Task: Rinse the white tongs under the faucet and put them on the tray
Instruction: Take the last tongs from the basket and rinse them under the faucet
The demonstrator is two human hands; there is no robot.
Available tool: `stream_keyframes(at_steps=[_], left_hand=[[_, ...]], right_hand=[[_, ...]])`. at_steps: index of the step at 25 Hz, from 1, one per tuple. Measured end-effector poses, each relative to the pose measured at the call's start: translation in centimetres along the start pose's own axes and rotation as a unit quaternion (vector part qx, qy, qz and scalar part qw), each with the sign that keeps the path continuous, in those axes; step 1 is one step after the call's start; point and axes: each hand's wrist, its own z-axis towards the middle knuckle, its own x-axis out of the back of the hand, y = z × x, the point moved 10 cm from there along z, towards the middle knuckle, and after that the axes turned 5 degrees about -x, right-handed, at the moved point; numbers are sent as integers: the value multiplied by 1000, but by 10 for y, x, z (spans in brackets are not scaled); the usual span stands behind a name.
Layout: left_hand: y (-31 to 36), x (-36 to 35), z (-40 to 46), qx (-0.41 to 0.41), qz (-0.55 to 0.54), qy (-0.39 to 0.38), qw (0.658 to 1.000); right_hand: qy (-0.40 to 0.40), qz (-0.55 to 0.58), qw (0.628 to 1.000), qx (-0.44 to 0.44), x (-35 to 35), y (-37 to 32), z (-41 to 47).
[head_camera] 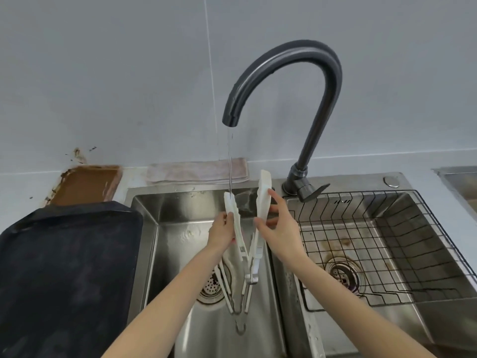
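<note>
While water runs, both hands [223, 229] [280, 228] grip white tongs [236, 218], spread apart.

Tray [64, 254]: on the counter, left of the left basin [180, 215].
Faucet [296, 112]: behind, between the two basins.
Rack [374, 241]: in the right basin.
Cloth [196, 170]: behind the left basin.
Tongs [245, 241]: over the left basin, left tip under the spout.

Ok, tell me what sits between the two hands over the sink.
In the head view, the white tongs, spread in a V. The left hand grips one arm, the right hand the other; the faucet's stream hits the left arm.
</note>
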Motion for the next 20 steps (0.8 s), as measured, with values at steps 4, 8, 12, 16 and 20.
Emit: stream_keyframes(at_steps=[4,8,12,16,20], left_hand=[[2,-2,10,10,-99,2,995],[-1,-10,9,51,-254,-19,966],[2,-14,6,78,-297,-41,951],[16,-21,3,62,-306,-98,945],[39,-19,1,22,-299,-145,943]], right_hand=[[4,7,1000,8,-3,-1,6],[-5,-24,999,28,-7,1,3],[14,-33,999,26,-3,9,0],[7,-5,1000,-16,-2,25,3],[-31,12,996,-88,-15,46,16]])
